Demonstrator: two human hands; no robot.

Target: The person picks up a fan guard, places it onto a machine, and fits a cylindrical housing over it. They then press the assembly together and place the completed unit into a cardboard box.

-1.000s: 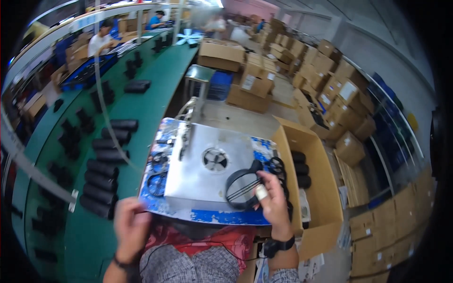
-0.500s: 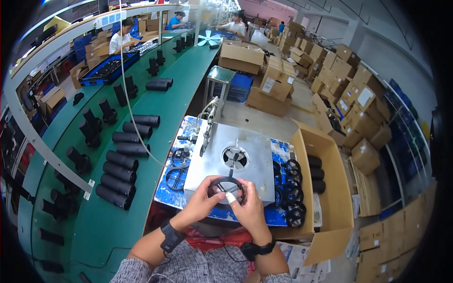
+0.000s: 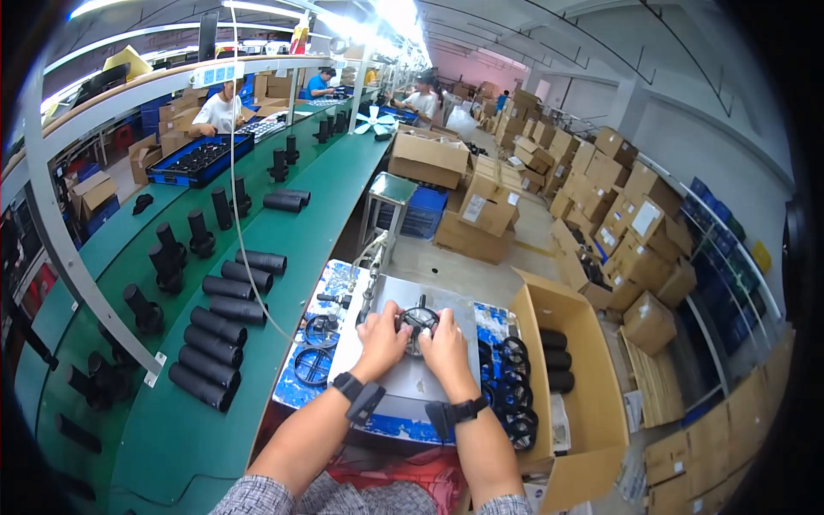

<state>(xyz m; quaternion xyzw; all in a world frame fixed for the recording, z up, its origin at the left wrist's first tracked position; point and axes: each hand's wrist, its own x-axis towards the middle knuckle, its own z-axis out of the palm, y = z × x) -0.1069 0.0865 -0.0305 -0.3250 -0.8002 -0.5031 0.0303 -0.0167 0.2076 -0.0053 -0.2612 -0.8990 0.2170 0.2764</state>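
Two hands are at one black ring [image 3: 419,318]: L hand [image 3: 382,340] is on its left side, R hand [image 3: 448,345] on its right side. Both hands are narrow, w/ fingers bent around the rim, so the ring is held btwn them. Neither hand is nearer, as each one touches its own side. The ring is directly btwn the fingertips, above the top of the metal box [image 3: 414,382], approx. in the middle of it. Being round, it has no real long axis; only a short black stub [image 3: 422,300] gives direction, and this points away from the person, toward the far edge of the box. Whether the ring rests on the box or is a little above it, I cannot tell, b/c fingers and rim hide the contact.

The box stands on a small blue worktop [image 3: 293,393] w/ worn paint. Left of the box, near its side, lies another ring w/ bars [image 3: 312,367]; on the right side is a pile of black rings [image 3: 518,382], near R forearm. Just beside this pile is an open carton [image 3: 594,421], w/ black tubes inside [image 3: 558,360]. Further left, on the green worktop [image 3: 296,249], more black tubes [image 3: 210,348] lie side by side.
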